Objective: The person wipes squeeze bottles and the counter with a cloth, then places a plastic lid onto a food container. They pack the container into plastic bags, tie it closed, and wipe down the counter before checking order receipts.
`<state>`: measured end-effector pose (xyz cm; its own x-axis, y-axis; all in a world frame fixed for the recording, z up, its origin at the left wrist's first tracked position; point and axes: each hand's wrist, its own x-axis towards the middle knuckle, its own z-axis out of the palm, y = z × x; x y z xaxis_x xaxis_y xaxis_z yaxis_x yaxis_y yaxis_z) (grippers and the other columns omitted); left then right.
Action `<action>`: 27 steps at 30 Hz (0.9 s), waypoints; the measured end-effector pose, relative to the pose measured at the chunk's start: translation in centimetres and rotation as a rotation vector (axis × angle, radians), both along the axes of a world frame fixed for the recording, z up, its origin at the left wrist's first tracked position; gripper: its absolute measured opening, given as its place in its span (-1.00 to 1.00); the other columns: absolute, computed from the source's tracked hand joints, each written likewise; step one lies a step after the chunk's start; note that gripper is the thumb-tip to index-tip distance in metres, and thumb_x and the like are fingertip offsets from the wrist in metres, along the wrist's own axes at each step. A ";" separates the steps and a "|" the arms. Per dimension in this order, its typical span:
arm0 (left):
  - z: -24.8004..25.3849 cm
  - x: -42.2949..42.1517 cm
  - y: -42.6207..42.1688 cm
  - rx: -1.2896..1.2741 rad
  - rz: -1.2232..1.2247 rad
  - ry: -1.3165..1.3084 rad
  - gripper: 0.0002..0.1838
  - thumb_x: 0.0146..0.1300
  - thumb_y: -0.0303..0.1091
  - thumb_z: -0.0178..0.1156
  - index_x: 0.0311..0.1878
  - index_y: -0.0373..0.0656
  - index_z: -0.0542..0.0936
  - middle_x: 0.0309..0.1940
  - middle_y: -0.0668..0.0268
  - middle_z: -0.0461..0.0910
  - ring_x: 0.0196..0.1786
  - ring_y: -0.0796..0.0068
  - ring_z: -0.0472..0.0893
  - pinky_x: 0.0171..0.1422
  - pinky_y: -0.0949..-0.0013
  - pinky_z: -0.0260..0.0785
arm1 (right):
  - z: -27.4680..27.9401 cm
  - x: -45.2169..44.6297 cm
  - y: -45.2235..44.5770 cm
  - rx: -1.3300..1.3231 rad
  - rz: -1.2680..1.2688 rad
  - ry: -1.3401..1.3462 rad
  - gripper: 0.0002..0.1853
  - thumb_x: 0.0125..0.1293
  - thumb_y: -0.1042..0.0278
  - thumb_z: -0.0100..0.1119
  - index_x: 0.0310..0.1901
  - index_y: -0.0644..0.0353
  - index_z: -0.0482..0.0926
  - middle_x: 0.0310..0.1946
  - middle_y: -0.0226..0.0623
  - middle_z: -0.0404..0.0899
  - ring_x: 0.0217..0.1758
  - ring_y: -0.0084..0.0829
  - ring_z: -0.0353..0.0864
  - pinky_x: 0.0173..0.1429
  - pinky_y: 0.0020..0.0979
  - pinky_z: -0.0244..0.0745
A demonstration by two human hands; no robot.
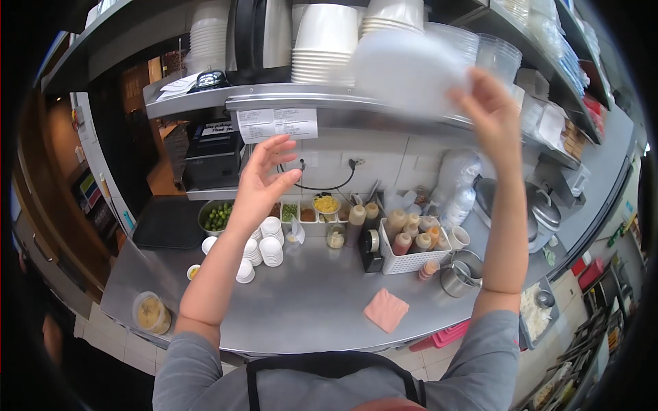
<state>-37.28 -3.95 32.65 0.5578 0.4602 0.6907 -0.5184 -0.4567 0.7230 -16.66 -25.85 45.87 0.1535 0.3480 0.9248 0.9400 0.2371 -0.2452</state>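
Observation:
Raised at the upper right, my right hand (488, 113) grips the edge of a round, pale, see-through plastic lid (408, 72). Motion smears the lid, which passes in front of the stacked containers on the shelf. My left hand (266, 171) is lifted in front of the wall, holding nothing, with fingers curved and apart. Just above it, two printed slips (277, 123) hang from the shelf edge. White paper bowls (323, 44) stand in a tall stack left of the lid, and clear plastic cups (498, 58) are behind my right hand.
On the steel counter (312, 301) are stacks of small white cups (271, 248), a white basket of sauce bottles (415, 257), a tape dispenser (372, 250), a pink cloth (386, 309), a metal pot (460, 277) and a tub (151, 313). At the far left edge, another person's hand (52, 337) shows.

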 end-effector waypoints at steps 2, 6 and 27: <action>0.0 0.4 0.5 0.024 0.003 -0.003 -0.49 0.09 -0.47 0.20 0.13 -0.20 0.29 0.07 0.17 0.36 0.07 0.37 0.42 0.07 0.33 0.35 | 3.6 2.6 -0.4 0.382 -0.292 -0.374 -0.72 0.04 0.35 0.24 -0.19 0.25 0.55 -0.39 -0.24 0.60 -0.28 -0.54 0.58 -0.17 -0.45 0.44; -0.9 1.6 0.3 -0.015 -0.072 0.086 -0.55 0.14 -0.41 0.15 0.11 -0.20 0.31 -0.01 0.17 0.41 -0.03 0.38 0.49 -0.03 0.36 0.39 | 9.2 8.2 1.0 0.479 -0.575 -0.594 -0.65 0.15 0.27 0.19 -0.09 0.32 0.50 -0.16 -0.22 0.57 -0.12 -0.35 0.55 0.00 -0.41 0.39; -16.4 -5.6 1.4 -0.622 0.201 0.174 -0.83 0.22 -0.43 0.04 -0.15 -0.27 0.47 -0.27 0.16 0.57 -0.27 0.45 0.58 -0.22 0.45 0.43 | 19.2 20.4 15.2 0.086 -0.979 -0.774 -0.86 0.07 0.43 0.02 -0.39 0.10 0.60 -0.48 -0.13 0.59 -0.34 -0.19 0.60 -0.23 -0.26 0.49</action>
